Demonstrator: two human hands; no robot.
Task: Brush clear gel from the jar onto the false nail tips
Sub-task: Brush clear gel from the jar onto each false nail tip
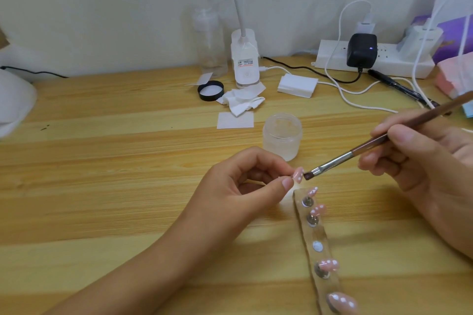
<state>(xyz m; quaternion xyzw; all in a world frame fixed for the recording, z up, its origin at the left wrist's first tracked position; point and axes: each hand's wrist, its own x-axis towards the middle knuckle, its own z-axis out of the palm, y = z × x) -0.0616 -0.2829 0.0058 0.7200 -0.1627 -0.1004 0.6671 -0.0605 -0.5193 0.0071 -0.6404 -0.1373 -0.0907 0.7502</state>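
Note:
My left hand (245, 186) pinches a small stand carrying a pink false nail tip (298, 175) between thumb and fingers. My right hand (414, 158) grips a brown-handled brush (358, 151), and its dark bristles touch that nail tip. The open frosted jar of clear gel (282, 135) stands just behind them. A clear holder strip (316, 235) runs toward me at the lower right, with several pink nail tips on metal studs and one stud bare.
The jar's black lid (210, 90), crumpled wipes (240, 100) and a white pad (235, 120) lie behind the jar. A lamp base (245, 59), a clear bottle (210, 43), a power strip (373, 59) with cables and a black pen (399, 85) line the back of the wooden table.

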